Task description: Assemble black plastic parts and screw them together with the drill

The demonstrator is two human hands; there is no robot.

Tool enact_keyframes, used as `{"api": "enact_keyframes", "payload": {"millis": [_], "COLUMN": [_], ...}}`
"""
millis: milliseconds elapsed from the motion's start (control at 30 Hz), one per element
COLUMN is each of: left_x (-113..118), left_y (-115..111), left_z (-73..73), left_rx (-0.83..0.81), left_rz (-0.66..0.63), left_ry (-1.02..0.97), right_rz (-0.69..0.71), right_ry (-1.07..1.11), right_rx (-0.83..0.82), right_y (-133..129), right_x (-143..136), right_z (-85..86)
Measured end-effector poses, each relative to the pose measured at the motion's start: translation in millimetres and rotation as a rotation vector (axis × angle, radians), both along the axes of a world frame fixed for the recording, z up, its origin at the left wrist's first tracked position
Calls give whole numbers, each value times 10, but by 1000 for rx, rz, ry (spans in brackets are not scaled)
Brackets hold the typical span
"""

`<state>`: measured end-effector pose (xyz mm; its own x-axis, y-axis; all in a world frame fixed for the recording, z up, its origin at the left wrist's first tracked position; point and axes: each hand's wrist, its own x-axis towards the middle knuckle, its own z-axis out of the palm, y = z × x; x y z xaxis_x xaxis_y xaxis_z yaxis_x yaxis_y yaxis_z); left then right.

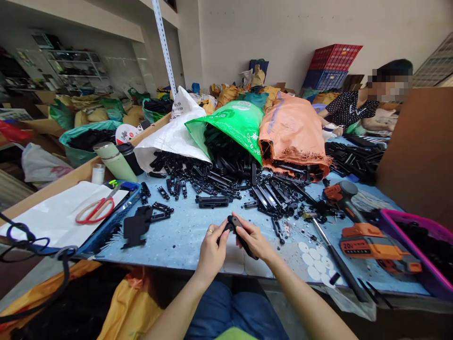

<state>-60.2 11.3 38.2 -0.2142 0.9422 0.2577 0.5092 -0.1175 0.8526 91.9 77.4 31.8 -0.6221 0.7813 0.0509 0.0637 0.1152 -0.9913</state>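
Above the front edge of the blue worktable (159,248), my left hand (212,248) and my right hand (253,238) meet on a black plastic part (231,222). My left fingers pinch its left side, and a ring shows on that hand. My right fingers wrap round a longer arm of the part that points down toward me. How its pieces join is partly hidden by my fingers. Just beyond lies a black bar-shaped piece (213,201), with a pile of black plastic parts (269,193) behind it.
White (177,132), green (233,123) and orange (293,132) sacks spill black parts. At right lie a cordless drill (364,241), a hammer (339,259), white discs (314,259) and a pink-rimmed basket (399,217). Red scissors (95,210) rest at left. A co-worker (364,104) sits far right.
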Motion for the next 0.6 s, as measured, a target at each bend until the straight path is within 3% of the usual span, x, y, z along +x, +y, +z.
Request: {"api": "enact_keyframes", "payload": {"millis": [133, 300, 367, 467, 600], "left_x": [90, 301, 314, 288, 316], "left_y": [-72, -72, -44, 12, 38], "left_z": [63, 93, 75, -45, -337], "left_rx": [14, 196, 227, 202, 39], "left_rz": [5, 195, 172, 108, 220], "left_ry": [32, -128, -130, -101, -67], "right_rz": [37, -169, -191, -175, -117], "right_ry": [-131, 27, 52, 19, -279], "right_rx": [264, 254, 245, 246, 391], "right_y": [-38, -249, -319, -352, -120], "right_x": [99, -67, -128, -166, -68], "right_z": [103, 63, 14, -75, -158]}}
